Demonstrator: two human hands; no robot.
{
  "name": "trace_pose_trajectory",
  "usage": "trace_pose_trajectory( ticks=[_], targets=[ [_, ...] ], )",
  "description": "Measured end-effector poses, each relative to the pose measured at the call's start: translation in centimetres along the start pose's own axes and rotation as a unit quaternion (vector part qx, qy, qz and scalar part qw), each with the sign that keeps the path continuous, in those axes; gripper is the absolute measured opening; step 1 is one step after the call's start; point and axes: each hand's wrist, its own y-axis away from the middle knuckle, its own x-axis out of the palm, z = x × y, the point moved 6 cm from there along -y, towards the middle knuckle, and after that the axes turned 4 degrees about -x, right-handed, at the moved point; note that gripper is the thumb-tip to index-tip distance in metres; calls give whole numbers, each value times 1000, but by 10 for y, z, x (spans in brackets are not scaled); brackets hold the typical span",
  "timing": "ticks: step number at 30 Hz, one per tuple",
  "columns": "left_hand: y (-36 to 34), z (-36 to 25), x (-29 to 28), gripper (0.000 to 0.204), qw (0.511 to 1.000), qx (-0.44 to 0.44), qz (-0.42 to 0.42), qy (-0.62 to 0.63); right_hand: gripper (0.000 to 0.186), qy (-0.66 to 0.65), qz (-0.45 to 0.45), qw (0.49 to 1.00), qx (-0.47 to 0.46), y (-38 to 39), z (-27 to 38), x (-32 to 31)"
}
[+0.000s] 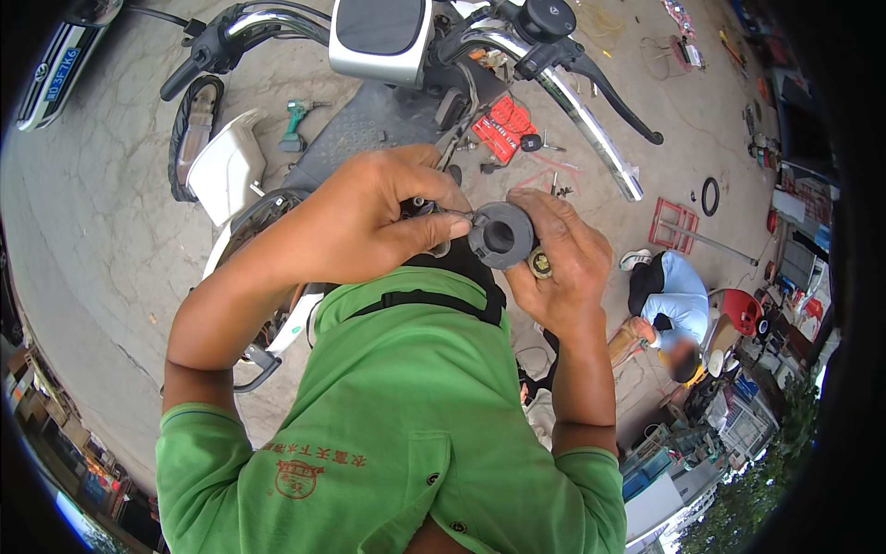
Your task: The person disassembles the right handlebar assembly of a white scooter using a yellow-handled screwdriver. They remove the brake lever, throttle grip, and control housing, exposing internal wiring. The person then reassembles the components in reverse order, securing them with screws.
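Note:
In front of my waist, my right hand (565, 263) is closed round a dark grey, ring-faced hollow part (501, 235) with a round hole, which looks like the end of a handlebar grip. A small yellowish round piece (540, 265) shows beside my right fingers. My left hand (406, 217) pinches thumb against fingers at the part's left edge; what lies in the pinch is too small to make out. Beyond my hands stands an electric scooter, whose right handlebar (591, 125) ends in a bare chrome tube.
A green cordless drill (293, 127) and a white body panel (224, 166) lie left of the scooter's footboard (355, 125). To its right is an open red tool case (504, 129). Farther right, a person in light blue (678, 305) is low to the ground near a red metal frame (674, 224).

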Motion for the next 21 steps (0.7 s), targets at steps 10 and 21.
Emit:
trace_pose_trajectory(
  ticks=[10, 21],
  targets=[
    [-7, 12, -2, 13, 989, -28, 61, 130, 47, -151, 8, 988, 24, -4, -13, 12],
    [-12, 20, -5, 13, 987, 6, 85, 135, 41, -229, 60, 968, 85, -6, -17, 16]
  ],
)
